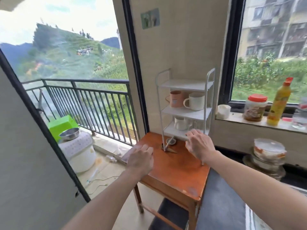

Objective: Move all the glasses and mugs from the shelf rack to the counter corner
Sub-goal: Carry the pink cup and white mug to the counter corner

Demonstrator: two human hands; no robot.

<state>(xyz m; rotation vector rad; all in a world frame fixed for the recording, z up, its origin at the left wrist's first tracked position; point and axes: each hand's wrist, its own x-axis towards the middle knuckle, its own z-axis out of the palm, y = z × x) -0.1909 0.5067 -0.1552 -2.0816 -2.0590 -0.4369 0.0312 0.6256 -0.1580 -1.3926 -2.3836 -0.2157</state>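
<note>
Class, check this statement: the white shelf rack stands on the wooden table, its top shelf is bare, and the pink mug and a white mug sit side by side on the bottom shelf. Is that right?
Not quite. In the head view the pink mug and the white mug sit side by side on the middle shelf, not the bottom one. The rest holds: the white shelf rack stands on the wooden table, and its top shelf is bare.

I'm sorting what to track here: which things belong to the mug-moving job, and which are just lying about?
Job: shelf rack; pink mug; white mug beside it; white mug on the lower shelf; glasses, hard to count.

Lying about: red-lidded jar; yellow bottle; stacked bowls; steel bowl.
</note>
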